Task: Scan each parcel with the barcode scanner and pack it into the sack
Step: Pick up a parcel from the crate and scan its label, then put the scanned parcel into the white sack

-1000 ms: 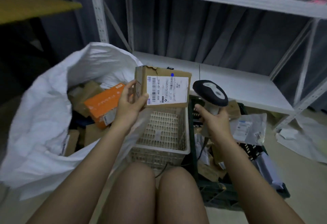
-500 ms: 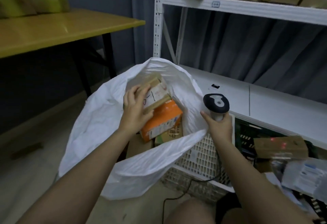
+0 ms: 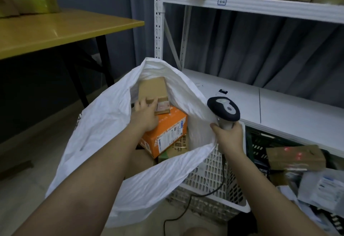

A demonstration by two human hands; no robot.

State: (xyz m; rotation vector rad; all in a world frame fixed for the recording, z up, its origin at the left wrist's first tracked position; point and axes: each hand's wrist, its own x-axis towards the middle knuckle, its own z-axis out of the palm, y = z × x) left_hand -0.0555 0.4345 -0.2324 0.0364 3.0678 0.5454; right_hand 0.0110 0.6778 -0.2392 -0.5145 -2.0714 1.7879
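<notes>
The left hand (image 3: 146, 117) is reaching into the white sack (image 3: 104, 142) and its fingers are resting on a brown parcel (image 3: 153, 90), which is lying on an orange box (image 3: 167, 131) at the far side inside. To the right, the right hand (image 3: 229, 137) is gripping the barcode scanner (image 3: 224, 111) upright, just beside the sack's rim and above a white basket (image 3: 214, 178).
</notes>
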